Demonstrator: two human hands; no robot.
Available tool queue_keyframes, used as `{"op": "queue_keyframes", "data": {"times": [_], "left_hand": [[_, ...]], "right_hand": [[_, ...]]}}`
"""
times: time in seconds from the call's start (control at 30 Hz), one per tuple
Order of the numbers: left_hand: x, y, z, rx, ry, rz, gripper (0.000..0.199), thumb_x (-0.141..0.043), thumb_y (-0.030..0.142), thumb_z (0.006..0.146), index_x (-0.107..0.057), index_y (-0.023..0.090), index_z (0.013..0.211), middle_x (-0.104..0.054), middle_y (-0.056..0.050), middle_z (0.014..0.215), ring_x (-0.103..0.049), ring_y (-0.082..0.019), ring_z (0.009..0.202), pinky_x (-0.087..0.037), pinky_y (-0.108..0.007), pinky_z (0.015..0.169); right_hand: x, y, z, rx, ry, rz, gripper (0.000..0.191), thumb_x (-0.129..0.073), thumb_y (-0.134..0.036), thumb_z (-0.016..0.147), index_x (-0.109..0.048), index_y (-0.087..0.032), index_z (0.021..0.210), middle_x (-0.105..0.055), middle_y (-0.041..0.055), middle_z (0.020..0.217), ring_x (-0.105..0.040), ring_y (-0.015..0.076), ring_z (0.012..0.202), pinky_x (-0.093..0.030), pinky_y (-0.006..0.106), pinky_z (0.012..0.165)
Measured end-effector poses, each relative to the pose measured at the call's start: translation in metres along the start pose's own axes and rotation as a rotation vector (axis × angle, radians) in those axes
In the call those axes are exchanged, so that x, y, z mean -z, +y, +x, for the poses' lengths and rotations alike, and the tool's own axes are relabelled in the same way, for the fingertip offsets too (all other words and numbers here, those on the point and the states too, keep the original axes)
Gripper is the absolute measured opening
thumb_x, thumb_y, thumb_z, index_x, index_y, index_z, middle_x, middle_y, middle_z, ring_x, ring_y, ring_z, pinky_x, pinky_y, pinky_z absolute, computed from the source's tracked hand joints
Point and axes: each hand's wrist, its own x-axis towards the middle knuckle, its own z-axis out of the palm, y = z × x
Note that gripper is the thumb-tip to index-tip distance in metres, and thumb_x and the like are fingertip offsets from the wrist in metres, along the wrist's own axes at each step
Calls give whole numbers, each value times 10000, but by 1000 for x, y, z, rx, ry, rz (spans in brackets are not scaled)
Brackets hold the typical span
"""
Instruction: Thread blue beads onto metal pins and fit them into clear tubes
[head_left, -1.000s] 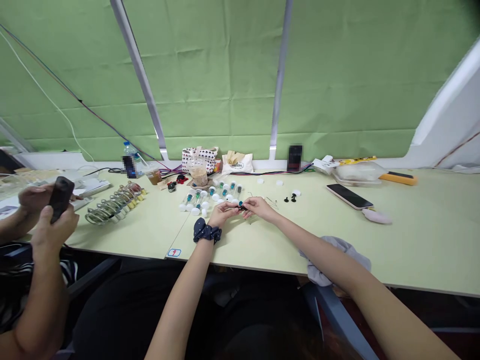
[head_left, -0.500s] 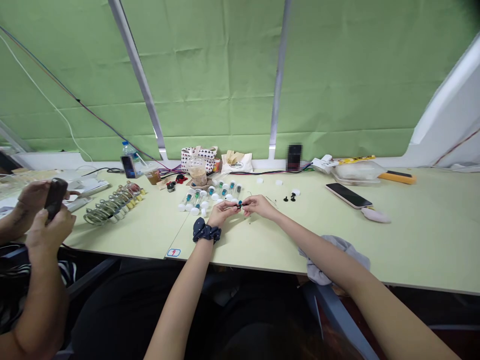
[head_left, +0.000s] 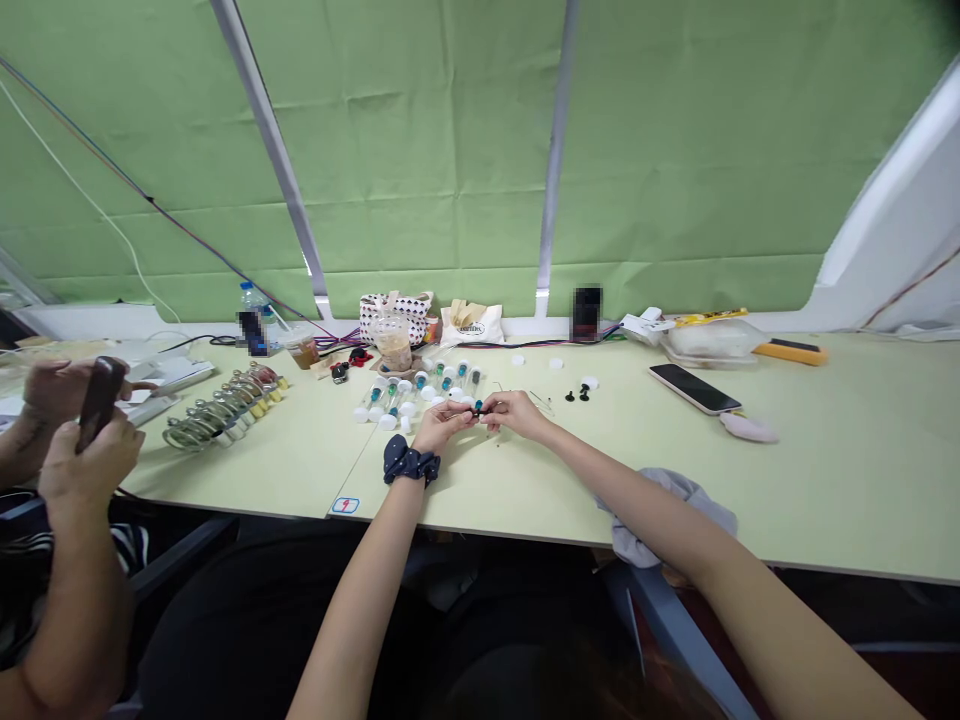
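Observation:
Close together over the pale table, my left hand [head_left: 441,427] and my right hand [head_left: 517,413] pinch a small black piece with a blue part [head_left: 478,409] between their fingertips. The fingers cover much of it, so its exact kind is unclear. A dark scrunchie [head_left: 410,461] circles my left wrist. Just beyond my left hand lies a group of clear vials [head_left: 392,392] with white caps and blue or green contents. Right of my right hand are thin wire-like pieces [head_left: 541,402], several small black parts [head_left: 584,393] and a white cap [head_left: 591,382].
A phone [head_left: 695,388] lies to the right beside a pale, soft-looking object [head_left: 748,428]. Grey cloth [head_left: 679,505] hangs at the front edge, under my right forearm. Drink cups [head_left: 393,345] stand behind the vials. At left, a co-worker's hands [head_left: 90,455] hold a dark device near ring-shaped items [head_left: 217,415].
My hands keep nearly the same pinch on the small piece. At left, the co-worker's hand and dark device have shifted slightly left. The whole view has moved a little.

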Motion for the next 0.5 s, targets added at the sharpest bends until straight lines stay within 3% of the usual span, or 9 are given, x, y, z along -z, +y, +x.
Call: {"op": "queue_keyframes", "data": {"times": [0.17,0.37,0.5], "left_hand": [[0,2,-1,-21,-18,23,333,-806,248,551,-661,112,818,-697,-71,842,-661,-186,761,-497,-404,840],[-1,4,-2,-32,-21,73,346,-813,265,528,-673,117,807,-695,-82,864,-658,-202,782,-509,-405,820],[1,2,-1,-38,-24,94,338,-807,267,538,-676,117,811,-696,-80,849,-658,-196,773,-509,-395,809]], "right_hand": [[-1,-2,0,6,12,46,322,-712,-407,648,-589,-147,793,-636,4,584,-629,147,513,-540,277,536],[-4,-6,1,-127,-10,252,362,-670,-458,697,-499,-166,826,-657,12,619,-661,171,541,-564,317,535],[-5,-7,0,-181,-22,308,343,-667,-448,713,-493,-166,802,-676,34,635,-686,190,634,-575,325,617]]}}
